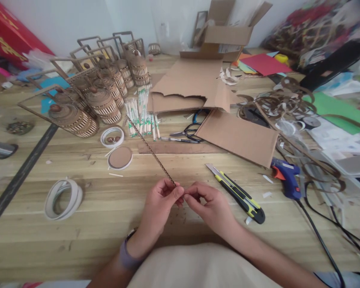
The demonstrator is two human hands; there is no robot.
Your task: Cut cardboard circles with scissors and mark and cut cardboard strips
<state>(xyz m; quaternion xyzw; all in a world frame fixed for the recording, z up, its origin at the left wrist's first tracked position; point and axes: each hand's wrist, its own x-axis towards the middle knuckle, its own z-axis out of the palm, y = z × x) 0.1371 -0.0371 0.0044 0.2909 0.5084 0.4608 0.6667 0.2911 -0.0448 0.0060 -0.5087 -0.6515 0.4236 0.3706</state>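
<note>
A long, thin corrugated cardboard strip (pixel 154 156) slants from the wrapped sticks down to my hands, its wavy edge facing up. My left hand (pixel 160 202) pinches it near its lower end between thumb and fingers. Close against the left fingertips, my right hand (pixel 210 202) has thumb and forefinger pressed together at the strip's near end; the exact bit between them is too small to make out. To the right lies a yellow-and-black utility knife (pixel 237 194) with its blade out. Tiny brown crumbs are scattered on the wood under my hands.
Several lidded cardboard baskets (pixel 105 106) with tall handles stand at back left. Tape rolls (pixel 63 200) lie at left. Paper-wrapped sticks (pixel 142 114), scissors (pixel 189 131) and cardboard sheets (pixel 240 136) fill the middle. A blue glue gun (pixel 289 179) with its cord sits right, by curled strips (pixel 288 98).
</note>
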